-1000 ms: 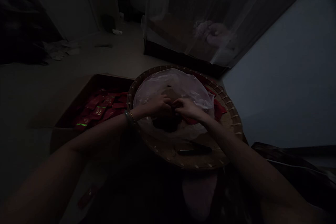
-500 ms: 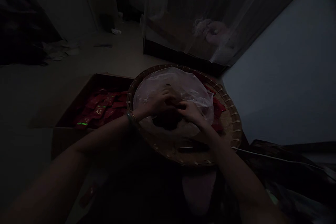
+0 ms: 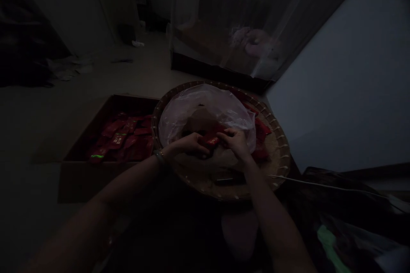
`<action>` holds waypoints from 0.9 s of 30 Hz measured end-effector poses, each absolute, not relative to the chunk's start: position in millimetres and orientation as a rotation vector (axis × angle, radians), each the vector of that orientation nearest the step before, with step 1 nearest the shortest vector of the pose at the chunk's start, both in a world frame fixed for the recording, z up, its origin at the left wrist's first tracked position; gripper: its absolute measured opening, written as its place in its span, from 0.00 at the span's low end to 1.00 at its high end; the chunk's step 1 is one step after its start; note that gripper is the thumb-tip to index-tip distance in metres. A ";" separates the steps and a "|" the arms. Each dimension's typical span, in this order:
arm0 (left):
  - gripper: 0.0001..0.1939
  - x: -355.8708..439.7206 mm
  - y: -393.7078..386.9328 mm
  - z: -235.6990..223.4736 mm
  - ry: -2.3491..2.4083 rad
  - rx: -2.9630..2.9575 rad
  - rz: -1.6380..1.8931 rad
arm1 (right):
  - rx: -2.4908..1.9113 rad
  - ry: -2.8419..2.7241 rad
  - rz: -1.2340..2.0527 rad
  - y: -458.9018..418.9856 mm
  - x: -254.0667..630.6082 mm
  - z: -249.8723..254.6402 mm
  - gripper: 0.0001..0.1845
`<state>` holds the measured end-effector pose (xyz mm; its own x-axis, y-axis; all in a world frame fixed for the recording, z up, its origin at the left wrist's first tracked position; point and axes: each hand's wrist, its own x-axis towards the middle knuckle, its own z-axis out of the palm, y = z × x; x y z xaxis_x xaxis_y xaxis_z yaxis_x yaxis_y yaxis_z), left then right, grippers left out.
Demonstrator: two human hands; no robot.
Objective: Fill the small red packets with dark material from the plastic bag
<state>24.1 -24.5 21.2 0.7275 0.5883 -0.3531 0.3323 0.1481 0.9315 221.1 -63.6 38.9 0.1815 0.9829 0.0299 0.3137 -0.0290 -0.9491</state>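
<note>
The scene is very dark. My left hand [image 3: 190,144] and my right hand [image 3: 236,141] meet over a round woven basket tray [image 3: 281,153] and both pinch a small red packet [image 3: 212,138] between them. Behind the hands a crumpled clear plastic bag [image 3: 205,106] lies in the tray. More red packets [image 3: 261,130] lie at the tray's right side. A bangle sits on my left wrist.
A cardboard box [image 3: 80,170] with several red packets [image 3: 118,138] stands left of the tray. A dark slim object [image 3: 229,179] lies at the tray's near edge. A netted frame [image 3: 230,30] stands behind, a pale wall at right, a white cable [image 3: 320,184] and cloth at lower right.
Both hands have drawn back toward me from the plastic bag, and a red packet now shows between them. The view has shifted slightly.
</note>
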 end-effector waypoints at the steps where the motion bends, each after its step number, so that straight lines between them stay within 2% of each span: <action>1: 0.21 23.3 -23.5 20.5 0.800 1.471 0.185 | -1.526 -1.284 0.901 -64.9 221.8 37.4 0.26; 9: 0.24 19.7 -21.3 14.2 0.713 1.577 0.175 | -1.529 -1.255 0.869 -75.2 222.3 31.8 0.24; 17: 0.25 24.5 -30.0 18.8 0.725 1.282 0.257 | -1.528 -1.330 0.900 -86.9 228.2 37.0 0.23; 19: 0.25 24.0 -29.8 18.2 0.752 1.250 0.271 | -1.595 -1.492 0.931 -100.8 245.0 39.9 0.20; 22: 0.24 25.0 -30.0 19.7 0.754 1.148 0.315 | -1.724 -2.035 0.954 -130.0 268.8 39.3 0.13; 27: 0.27 30.6 -34.4 20.4 0.708 0.968 0.350 | -2.040 -2.452 0.639 -161.9 270.6 19.1 0.26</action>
